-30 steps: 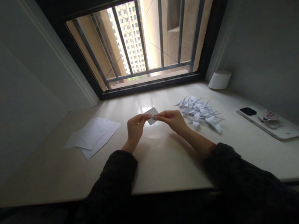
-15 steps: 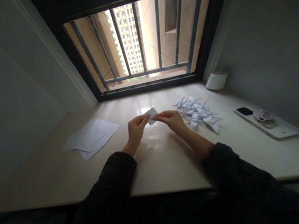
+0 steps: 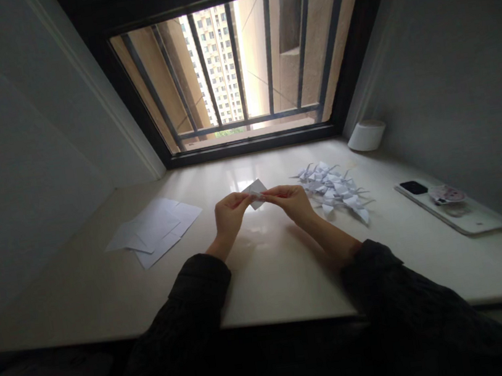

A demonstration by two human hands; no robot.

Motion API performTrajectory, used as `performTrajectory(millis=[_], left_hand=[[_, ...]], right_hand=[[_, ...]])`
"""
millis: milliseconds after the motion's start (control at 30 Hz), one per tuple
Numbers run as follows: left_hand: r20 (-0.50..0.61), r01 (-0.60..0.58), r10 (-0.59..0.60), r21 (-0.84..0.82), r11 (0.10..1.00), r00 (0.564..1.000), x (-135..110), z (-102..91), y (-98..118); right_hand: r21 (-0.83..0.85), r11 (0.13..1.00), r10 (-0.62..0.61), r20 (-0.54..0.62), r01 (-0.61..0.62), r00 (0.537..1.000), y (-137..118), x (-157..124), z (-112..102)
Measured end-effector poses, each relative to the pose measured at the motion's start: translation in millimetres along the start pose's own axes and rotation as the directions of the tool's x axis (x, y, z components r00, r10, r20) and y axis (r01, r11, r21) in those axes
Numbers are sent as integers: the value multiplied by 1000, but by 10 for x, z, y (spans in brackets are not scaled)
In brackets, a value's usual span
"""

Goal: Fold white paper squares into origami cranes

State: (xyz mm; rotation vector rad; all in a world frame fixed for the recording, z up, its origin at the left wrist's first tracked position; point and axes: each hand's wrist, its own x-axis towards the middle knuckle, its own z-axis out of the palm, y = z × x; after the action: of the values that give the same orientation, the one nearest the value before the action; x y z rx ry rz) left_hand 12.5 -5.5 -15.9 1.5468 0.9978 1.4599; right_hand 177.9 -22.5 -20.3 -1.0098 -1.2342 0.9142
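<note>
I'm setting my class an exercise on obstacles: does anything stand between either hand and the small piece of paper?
Nothing visible does: the left hand and right hand both hold the small piece of paper. The folded paper pieces lie to its right and the flat sheets to its left; neither comes between.

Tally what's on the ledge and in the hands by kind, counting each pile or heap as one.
Small paper piece, held between left hand and right hand: 1
Pile of white paper sheets: 1
Heap of folded paper cranes (overlapping, too tangled to count singly): 1
Smartphone, back up: 1
White cylinder: 1
Total: 5
</note>
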Motion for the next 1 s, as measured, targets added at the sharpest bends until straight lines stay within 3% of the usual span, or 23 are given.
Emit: performTrajectory(millis=[200, 367, 567, 667, 833, 1000], left_hand=[[37, -165, 161, 275, 947, 986, -22, -63, 109], [105, -202, 179, 291, 935, 978, -64, -58, 140], [59, -207, 199, 287, 935, 978, -46, -47, 132], [34, -141, 137, 194, 971, 990, -48, 2, 83], [-44, 86, -92, -126, 988, 995, -61, 102, 11], [-82, 154, -177, -225, 962, 981, -55, 101, 66]], right_hand=[[44, 999, 14, 39, -16, 999, -18, 24, -18], [33, 999, -24, 48, 22, 999, -19, 22, -31], [24, 999, -44, 55, 43, 997, -29, 1, -9], [-6, 998, -57, 41, 57, 998, -7, 9, -2], [-59, 996, -77, -52, 74, 996, 27, 3, 13], [57, 998, -19, -44, 21, 999, -29, -24, 49]])
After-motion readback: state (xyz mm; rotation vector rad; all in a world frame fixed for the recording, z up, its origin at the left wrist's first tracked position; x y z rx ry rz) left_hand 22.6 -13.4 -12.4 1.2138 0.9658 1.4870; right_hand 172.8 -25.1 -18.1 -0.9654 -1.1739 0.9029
